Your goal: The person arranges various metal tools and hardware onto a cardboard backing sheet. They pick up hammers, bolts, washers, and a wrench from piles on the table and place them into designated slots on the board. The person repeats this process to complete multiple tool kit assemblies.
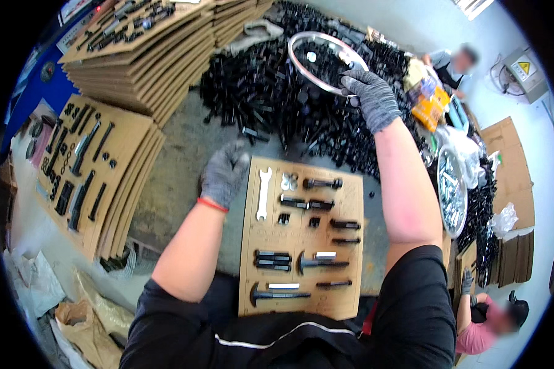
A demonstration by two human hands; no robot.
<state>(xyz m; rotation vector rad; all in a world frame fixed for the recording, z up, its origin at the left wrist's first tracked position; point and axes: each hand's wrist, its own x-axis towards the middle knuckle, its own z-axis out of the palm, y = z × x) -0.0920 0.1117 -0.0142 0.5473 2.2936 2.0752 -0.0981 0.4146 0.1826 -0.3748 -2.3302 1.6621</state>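
My right hand (372,97), in a grey glove, is at the near right rim of a round metal basin (297,66) on the heap of black bolts. Its fingers bend over the rim; their tips are partly hidden. My left hand (224,174), gloved in grey, hovers by the upper left corner of a cardboard sheet (301,246), fingers loosely bent, nothing visible in them. On the sheet lie a silver open-ended wrench (263,194), bright nuts (289,181), several black bolts (323,184), and two dark hammer-shaped parts (280,295) (323,263).
A large pile of black bolts (246,92) covers the far bench. Stacked cardboard sheets with black parts stand at left (98,166) and far left (166,67). To the right are an oval tray of silver bolts (451,194), an orange bag (431,109) and two other people (483,329) (449,64).
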